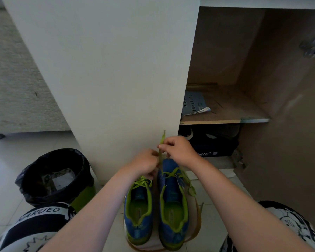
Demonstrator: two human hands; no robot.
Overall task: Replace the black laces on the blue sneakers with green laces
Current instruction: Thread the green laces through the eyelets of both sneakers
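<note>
Two blue sneakers with green lining stand side by side on the floor, heels toward me: the left sneaker (138, 206) and the right sneaker (173, 202). Both carry green laces across their eyelets. My right hand (178, 150) pinches one green lace end (161, 142) and holds it straight up above the right sneaker's toe. My left hand (145, 163) grips the same lace lower down, at the sneaker's front. Another loose green lace end (189, 184) hangs off the right side of the right sneaker. No black laces are in sight.
A white cabinet door (105, 70) stands open right behind the shoes. A bin lined with a black bag (55, 177) sits at the left. To the right the cabinet shelf (225, 120) holds a booklet (195, 104), with a dark shoebox (211, 146) below.
</note>
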